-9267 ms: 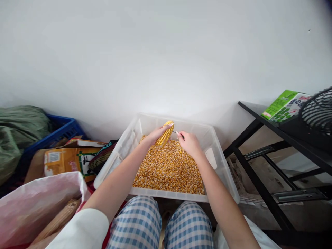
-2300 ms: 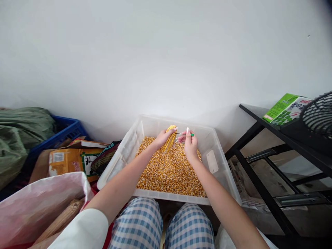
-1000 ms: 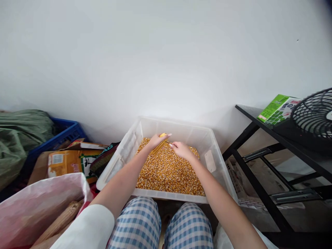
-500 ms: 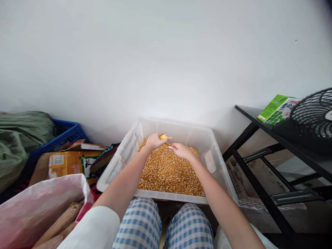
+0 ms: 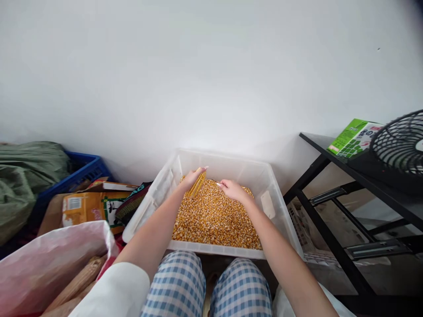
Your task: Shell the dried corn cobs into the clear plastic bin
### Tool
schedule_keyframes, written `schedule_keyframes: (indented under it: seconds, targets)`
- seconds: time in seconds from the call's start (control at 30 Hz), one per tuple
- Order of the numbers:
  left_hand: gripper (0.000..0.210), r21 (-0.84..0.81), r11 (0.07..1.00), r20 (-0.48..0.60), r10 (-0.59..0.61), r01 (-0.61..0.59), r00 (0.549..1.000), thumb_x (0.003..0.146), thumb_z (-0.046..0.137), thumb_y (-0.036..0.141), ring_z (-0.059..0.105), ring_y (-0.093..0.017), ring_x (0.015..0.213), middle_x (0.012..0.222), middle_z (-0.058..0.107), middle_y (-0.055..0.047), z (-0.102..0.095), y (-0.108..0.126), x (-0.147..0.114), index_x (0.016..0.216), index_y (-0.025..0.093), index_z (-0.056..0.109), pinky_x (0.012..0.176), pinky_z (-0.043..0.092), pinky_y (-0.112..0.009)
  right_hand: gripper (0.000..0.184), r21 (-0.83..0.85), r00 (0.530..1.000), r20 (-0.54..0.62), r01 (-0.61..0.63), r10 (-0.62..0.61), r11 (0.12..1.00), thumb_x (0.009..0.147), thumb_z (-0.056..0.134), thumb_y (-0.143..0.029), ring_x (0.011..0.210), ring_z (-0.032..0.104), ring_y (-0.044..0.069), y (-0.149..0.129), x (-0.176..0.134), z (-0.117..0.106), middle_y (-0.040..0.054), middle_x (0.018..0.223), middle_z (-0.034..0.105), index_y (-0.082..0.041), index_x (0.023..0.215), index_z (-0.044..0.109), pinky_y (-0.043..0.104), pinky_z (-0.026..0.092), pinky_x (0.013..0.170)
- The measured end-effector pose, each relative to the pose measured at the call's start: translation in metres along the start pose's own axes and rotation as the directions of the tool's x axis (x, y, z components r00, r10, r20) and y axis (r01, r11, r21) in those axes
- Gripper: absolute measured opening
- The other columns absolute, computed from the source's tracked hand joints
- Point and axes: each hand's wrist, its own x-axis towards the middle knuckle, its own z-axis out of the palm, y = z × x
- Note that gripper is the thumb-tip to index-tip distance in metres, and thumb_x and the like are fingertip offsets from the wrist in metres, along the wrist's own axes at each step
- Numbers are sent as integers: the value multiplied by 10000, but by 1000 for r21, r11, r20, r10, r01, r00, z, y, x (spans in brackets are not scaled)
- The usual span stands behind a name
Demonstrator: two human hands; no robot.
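My left hand (image 5: 189, 179) is wrapped round a yellow corn cob (image 5: 198, 184), which slants down toward the kernels with its rows facing right. A short gap to the right, my right hand (image 5: 231, 190) has its fingers drawn together, pointing left. Whatever those fingers may pinch is too small to make out. Both hands are over loose corn kernels (image 5: 214, 220), heaped in a translucent plastic bin (image 5: 224, 251) in front of my knees.
At the lower left, an open sack (image 5: 56, 242) holds corn cobs (image 5: 76, 281). Behind it are an orange package (image 5: 82, 209) and a blue crate (image 5: 94, 169). On the right, a black table frame (image 5: 333, 224) carries a green box (image 5: 353, 138) and a fan (image 5: 401, 143).
My left hand has moved left and turned, so more of the cob's side shows. The right hand has barely shifted, and the gap between the hands has grown.
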Motion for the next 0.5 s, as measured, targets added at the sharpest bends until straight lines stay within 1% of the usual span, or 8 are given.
schedule_keyframes:
  seconds: [0.03, 0.07, 0.1, 0.17, 0.23, 0.4, 0.5]
  targets:
    - [557, -99, 994, 74, -42, 49, 996, 634, 450, 690, 567, -196, 509, 543, 558, -43, 0, 3, 0, 716, 148, 545, 521, 426, -303, 328, 12, 1000, -19, 16, -16, 1000, 878, 334, -365, 598, 463, 106, -3, -1, -2, 26, 677, 575, -158, 769, 565, 209, 268, 552]
    - [546, -161, 982, 140, -72, 94, 988, 635, 453, 689, 560, -192, 482, 533, 555, -43, 1, 6, 0, 712, 154, 532, 505, 430, -309, 331, 20, 999, -31, 33, -33, 999, 878, 332, -372, 597, 463, 106, -7, -1, -3, 24, 670, 570, -161, 766, 561, 210, 265, 551]
    - [536, -194, 973, 190, -88, 125, 978, 636, 459, 686, 557, -191, 466, 523, 554, -43, 3, 9, -1, 708, 159, 524, 494, 433, -312, 332, 25, 998, -38, 48, -47, 999, 877, 332, -376, 596, 463, 107, -10, -2, -4, 23, 663, 567, -163, 760, 559, 211, 262, 550]
    - [526, -216, 966, 244, -86, 140, 966, 637, 468, 678, 556, -193, 456, 506, 555, -45, 6, 15, -3, 712, 160, 519, 480, 437, -315, 332, 32, 997, -40, 62, -61, 998, 875, 337, -376, 591, 463, 109, -16, -3, -4, 24, 658, 569, -166, 748, 560, 214, 258, 548]
    - [525, -210, 971, 262, -61, 118, 963, 642, 471, 672, 559, -193, 455, 505, 560, -45, 10, 19, -6, 729, 157, 519, 471, 438, -311, 329, 44, 998, -37, 53, -52, 998, 874, 342, -370, 591, 464, 111, -20, -3, -3, 29, 665, 578, -165, 750, 568, 217, 262, 553]
    - [523, -152, 987, 251, -13, 52, 968, 649, 476, 661, 554, -184, 448, 528, 568, -44, 15, 24, -10, 758, 151, 518, 457, 429, -295, 327, 77, 1000, -25, 1, 1, 997, 869, 356, -345, 581, 464, 112, -21, -2, -1, 34, 663, 588, -151, 769, 600, 218, 279, 562]
    - [525, -74, 997, 245, 13, 5, 969, 649, 483, 646, 548, -176, 461, 546, 568, -41, 16, 26, -12, 761, 135, 539, 466, 417, -284, 309, 102, 1000, 2, -6, 6, 995, 852, 380, -326, 551, 455, 103, -17, -1, -3, 19, 623, 571, -142, 755, 609, 214, 278, 542]
